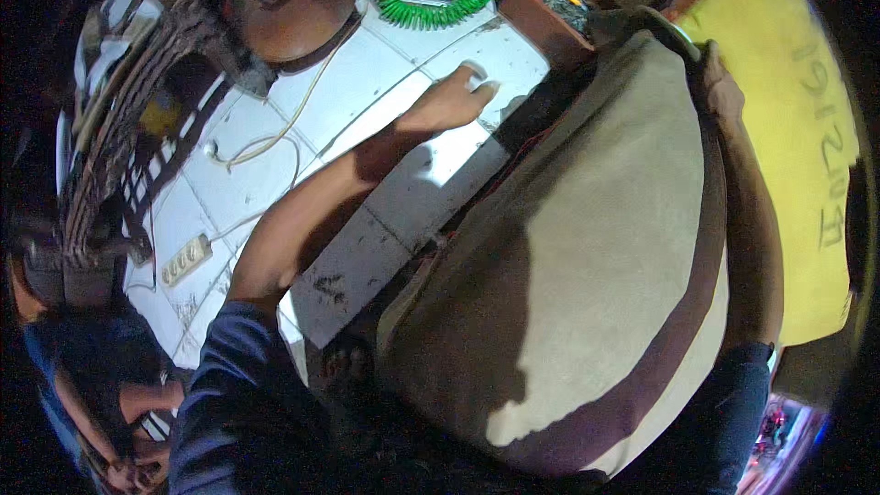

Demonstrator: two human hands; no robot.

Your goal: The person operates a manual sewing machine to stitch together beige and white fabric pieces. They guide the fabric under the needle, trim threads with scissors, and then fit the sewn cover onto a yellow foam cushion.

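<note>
A large beige, padded piece like a seat cushion (605,220), with a dark band along its right side, leans in front of me and fills the middle right. My right hand (722,90) grips its upper right edge, fingers partly hidden behind the rim. To the left of the piece, my left hand (451,101) is stretched out over the white tiled floor (353,82). Its fingers are bent, with a gap between thumb and forefinger, and I see nothing held there. A dark shadow falls across the lower left of the cushion.
A coiled green hose (426,14), a brown box (541,9) of small parts and a round brown stool (291,5) are at the back. A power strip (186,259) with its cable lies left. Another person's hands (137,472) show lower left. A yellow board (779,128) stands right.
</note>
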